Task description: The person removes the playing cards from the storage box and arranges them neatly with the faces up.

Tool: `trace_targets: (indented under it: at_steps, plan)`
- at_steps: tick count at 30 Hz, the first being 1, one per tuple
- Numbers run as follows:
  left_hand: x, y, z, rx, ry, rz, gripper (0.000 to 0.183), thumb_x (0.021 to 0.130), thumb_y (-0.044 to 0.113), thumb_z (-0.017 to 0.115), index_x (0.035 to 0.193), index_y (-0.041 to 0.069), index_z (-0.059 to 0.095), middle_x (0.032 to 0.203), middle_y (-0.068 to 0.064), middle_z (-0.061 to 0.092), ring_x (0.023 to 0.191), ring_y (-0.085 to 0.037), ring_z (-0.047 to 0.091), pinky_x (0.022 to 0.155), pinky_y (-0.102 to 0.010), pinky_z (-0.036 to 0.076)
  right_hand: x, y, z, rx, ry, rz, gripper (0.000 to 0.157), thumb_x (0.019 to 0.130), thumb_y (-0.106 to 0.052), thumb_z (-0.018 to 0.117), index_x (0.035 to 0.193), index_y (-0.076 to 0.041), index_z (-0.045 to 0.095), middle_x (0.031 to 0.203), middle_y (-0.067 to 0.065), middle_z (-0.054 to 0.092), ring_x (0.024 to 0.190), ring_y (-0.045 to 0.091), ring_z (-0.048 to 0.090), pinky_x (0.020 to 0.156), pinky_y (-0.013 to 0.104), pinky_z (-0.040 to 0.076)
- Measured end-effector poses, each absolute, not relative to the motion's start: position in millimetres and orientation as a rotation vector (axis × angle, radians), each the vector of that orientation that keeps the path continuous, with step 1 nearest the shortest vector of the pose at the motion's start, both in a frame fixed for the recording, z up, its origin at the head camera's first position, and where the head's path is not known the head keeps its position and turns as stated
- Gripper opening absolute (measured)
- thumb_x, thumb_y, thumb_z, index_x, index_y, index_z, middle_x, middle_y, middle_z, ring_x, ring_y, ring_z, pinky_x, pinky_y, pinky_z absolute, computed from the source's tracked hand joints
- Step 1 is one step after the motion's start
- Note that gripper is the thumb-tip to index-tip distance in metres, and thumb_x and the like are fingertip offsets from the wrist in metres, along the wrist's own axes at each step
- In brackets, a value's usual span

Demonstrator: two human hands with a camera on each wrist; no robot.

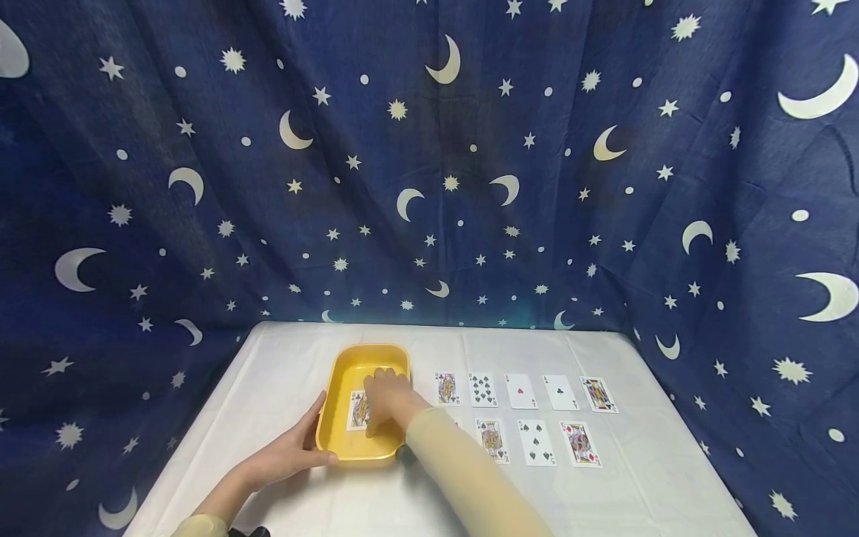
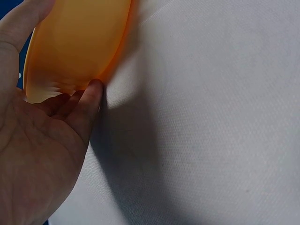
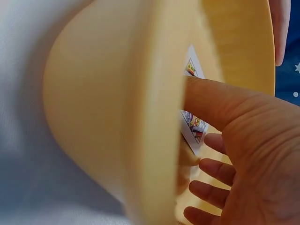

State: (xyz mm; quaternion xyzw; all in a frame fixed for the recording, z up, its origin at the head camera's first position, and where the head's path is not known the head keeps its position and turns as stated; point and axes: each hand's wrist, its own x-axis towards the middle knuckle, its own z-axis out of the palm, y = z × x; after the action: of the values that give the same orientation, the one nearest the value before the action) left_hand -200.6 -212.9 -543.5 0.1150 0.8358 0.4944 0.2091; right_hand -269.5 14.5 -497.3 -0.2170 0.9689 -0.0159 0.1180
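A yellow tray (image 1: 331,447) stands on the white-covered table. My left hand (image 1: 288,451) grips its left side, thumb at the near rim; the left wrist view shows the fingertips against the tray's outer wall. My right hand (image 1: 389,399) reaches down inside the tray. There a face playing card (image 1: 359,410) lies on the bottom, partly covered by that hand. In the right wrist view the right thumb (image 3: 211,101) crosses over the card (image 3: 194,124), and the other fingers are loosely bent. Whether the thumb presses the card I cannot tell.
Face-up cards lie in two rows right of the tray, among them a spade card (image 1: 483,389), a single-pip red card (image 1: 520,391), a single-pip black card (image 1: 561,393) and a red face card (image 1: 580,444). My right sleeve (image 1: 463,462) partly hides one. A star-patterned curtain (image 1: 429,164) hangs behind.
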Motion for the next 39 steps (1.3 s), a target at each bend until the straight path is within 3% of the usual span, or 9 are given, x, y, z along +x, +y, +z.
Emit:
trace_targets:
  at_steps: [13,20,27,33,37,39]
  plan:
    - [-200.0,-212.8,-542.3,0.343,2.309,1.395,0.121,0.085,0.032,0.085,0.166,0.023,-0.005,0.17,-0.016,0.004,0.154,-0.038,0.016,0.121,-0.057,0.015,-272.8,14.1,-501.5,-0.623,2.828,-0.147,0.073,0.06,-0.039,0.098,0.116,-0.013,0.06,0.103,0.001,0.056,0.101,0.02,0.052,0.1,0.036,0.047]
    - [-198.4,-212.2,-539.8,0.363,2.288,1.423,0.12,0.086,0.029,0.085,0.166,0.022,-0.005,0.17,-0.018,0.005,0.152,-0.039,0.022,0.121,-0.056,0.016,-272.4,13.0,-505.7,-0.702,2.832,-0.056,0.072,0.061,-0.042,0.097,0.118,-0.017,0.062,0.105,-0.003,0.057,0.103,0.016,0.05,0.1,0.033,0.046]
    - [-198.0,-212.9,-539.7,0.371,2.292,1.42,0.119,0.087,0.028,0.084,0.166,0.022,-0.005,0.17,-0.018,0.004,0.151,-0.039,0.024,0.121,-0.056,0.016,-267.0,13.1,-504.3,-0.829,2.805,0.03,0.052,0.064,-0.046,0.093,0.103,-0.023,0.067,0.101,-0.006,0.051,0.099,0.015,0.043,0.092,0.032,0.044]
    - [-197.7,-213.2,-539.1,0.349,2.312,1.4,0.119,0.086,0.03,0.084,0.166,0.022,-0.003,0.17,-0.019,0.005,0.151,-0.042,0.022,0.12,-0.06,0.016,-263.9,13.7,-506.5,-0.913,2.797,0.085,0.05,0.066,-0.051,0.088,0.106,-0.025,0.07,0.103,-0.006,0.054,0.1,0.014,0.042,0.098,0.036,0.044]
    - [-198.0,-213.0,-539.3,0.342,2.311,1.397,0.119,0.086,0.03,0.084,0.166,0.022,-0.003,0.17,-0.018,0.004,0.152,-0.042,0.018,0.12,-0.061,0.015,-265.8,19.8,-507.9,-0.981,2.807,0.107,0.047,0.065,-0.051,0.087,0.102,-0.027,0.069,0.101,-0.008,0.053,0.098,0.013,0.042,0.094,0.035,0.044]
    - [-198.2,-212.6,-539.3,0.339,2.302,1.406,0.119,0.086,0.03,0.084,0.166,0.023,-0.004,0.17,-0.018,0.004,0.153,-0.042,0.018,0.12,-0.06,0.014,-267.7,25.5,-507.1,-1.018,2.822,0.116,0.053,0.065,-0.052,0.086,0.109,-0.028,0.07,0.104,-0.008,0.054,0.098,0.013,0.043,0.093,0.034,0.044]
